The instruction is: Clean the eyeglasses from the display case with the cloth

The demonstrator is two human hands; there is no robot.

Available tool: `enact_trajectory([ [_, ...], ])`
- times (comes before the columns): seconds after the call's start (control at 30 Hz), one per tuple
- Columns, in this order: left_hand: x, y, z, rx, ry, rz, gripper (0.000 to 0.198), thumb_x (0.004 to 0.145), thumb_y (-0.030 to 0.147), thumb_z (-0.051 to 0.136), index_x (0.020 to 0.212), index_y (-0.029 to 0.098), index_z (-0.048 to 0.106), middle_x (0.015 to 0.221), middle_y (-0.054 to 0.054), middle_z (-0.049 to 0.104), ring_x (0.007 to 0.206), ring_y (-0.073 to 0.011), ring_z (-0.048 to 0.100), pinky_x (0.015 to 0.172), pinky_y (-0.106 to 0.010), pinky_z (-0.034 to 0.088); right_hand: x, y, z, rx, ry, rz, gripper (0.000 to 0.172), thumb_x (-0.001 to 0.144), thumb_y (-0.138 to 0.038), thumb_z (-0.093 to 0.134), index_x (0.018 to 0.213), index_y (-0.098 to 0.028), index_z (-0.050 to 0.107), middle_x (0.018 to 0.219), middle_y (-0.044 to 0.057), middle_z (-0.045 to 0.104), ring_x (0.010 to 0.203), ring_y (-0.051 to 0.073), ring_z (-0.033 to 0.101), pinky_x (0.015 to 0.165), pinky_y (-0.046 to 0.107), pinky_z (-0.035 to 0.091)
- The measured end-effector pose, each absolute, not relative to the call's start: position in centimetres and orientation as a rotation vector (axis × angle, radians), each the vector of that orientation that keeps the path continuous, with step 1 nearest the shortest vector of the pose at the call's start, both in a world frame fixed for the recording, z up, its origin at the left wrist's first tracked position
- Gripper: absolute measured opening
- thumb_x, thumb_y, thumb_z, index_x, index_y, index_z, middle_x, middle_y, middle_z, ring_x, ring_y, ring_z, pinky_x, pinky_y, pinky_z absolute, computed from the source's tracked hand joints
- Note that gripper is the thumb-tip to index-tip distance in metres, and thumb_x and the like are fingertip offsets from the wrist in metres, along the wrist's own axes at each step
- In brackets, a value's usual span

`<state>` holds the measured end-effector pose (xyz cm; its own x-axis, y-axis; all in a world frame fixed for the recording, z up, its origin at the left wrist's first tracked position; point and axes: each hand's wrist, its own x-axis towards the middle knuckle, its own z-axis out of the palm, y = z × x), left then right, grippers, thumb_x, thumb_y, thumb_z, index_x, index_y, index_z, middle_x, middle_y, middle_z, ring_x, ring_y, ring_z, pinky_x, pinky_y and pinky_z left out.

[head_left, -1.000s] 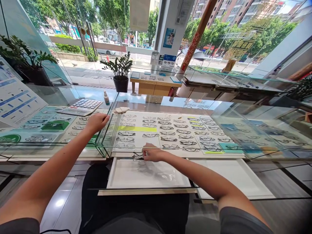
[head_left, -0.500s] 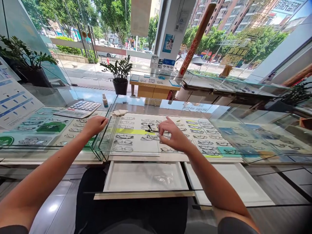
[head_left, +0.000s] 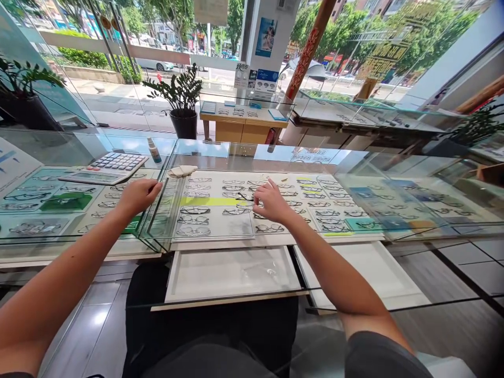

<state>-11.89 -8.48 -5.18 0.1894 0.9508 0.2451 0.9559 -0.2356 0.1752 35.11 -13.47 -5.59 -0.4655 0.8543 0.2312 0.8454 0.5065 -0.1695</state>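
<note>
My right hand hovers over the glass display case, thumb and fingers pinched on a dark pair of eyeglasses. Only part of the frame sticks out to the left of my fingers; my hand hides the remainder. Rows of eyeglasses lie on a white board beneath. My left hand is curled into a loose fist beside the glass edge between two cases, with nothing visible in it. A crumpled pale cloth lies just beyond it, to the right.
On the left case are a calculator, a small spray bottle and a printed sheet. Two white drawers stand pulled out below, one with clear plastic inside, the other to its right. A potted plant stands beyond the counter.
The view has shifted, so the counter sits higher in it. My right hand still pinches the eyeglasses, which now show less beside my fingers. My left fist stays near the glass edge.
</note>
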Motion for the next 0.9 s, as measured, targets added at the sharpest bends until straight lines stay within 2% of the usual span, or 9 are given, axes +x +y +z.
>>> enact_trajectory([
  [0.3, -11.9, -8.7, -5.0, -2.435, -1.962, -0.491, 0.042, 0.103, 0.053, 0.038, 0.072, 0.024, 0.045, 0.079, -0.008, 0.058, 0.081, -0.0255, 0.052, 0.071, -0.038, 0.027, 35.5, -13.3, -6.2, -1.490, -2.405, 0.079, 0.010, 0.092, -0.024, 0.069, 0.082, -0.025, 0.068, 0.115, 0.010, 0.075, 0.126, 0.033, 0.063, 0.143, 0.070, 0.018],
  [0.5, -11.9, -8.7, -5.1, -2.443, -1.966, -0.463, 0.042, 0.105, 0.051, 0.037, 0.074, 0.024, 0.044, 0.082, -0.007, 0.056, 0.081, -0.0239, 0.048, 0.072, -0.037, 0.024, 35.4, -13.7, -5.8, -1.471, -2.415, 0.074, 0.013, 0.090, -0.024, 0.072, 0.078, -0.023, 0.070, 0.136, 0.013, 0.075, 0.147, 0.038, 0.055, 0.143, 0.076, 0.015],
  [0.67, -11.9, -8.7, -4.9, -2.448, -1.974, -0.436, 0.042, 0.105, 0.052, 0.035, 0.074, 0.025, 0.045, 0.081, -0.009, 0.058, 0.079, -0.0251, 0.051, 0.069, -0.037, 0.025, 35.1, -14.4, -4.8, -1.463, -2.463, 0.017, 0.016, 0.091, -0.028, 0.074, 0.075, -0.023, 0.073, 0.138, 0.012, 0.077, 0.146, 0.040, 0.057, 0.143, 0.075, 0.015],
  [0.9, -11.7, -8.7, -4.7, -2.445, -1.972, -0.421, 0.041, 0.104, 0.052, 0.035, 0.075, 0.025, 0.046, 0.082, -0.011, 0.062, 0.079, -0.0251, 0.052, 0.068, -0.036, 0.027, 35.4, -14.0, -5.1, -1.444, -2.412, 0.037, 0.024, 0.095, -0.028, 0.068, 0.073, -0.024, 0.076, 0.129, 0.011, 0.080, 0.139, 0.038, 0.062, 0.141, 0.078, 0.021],
])
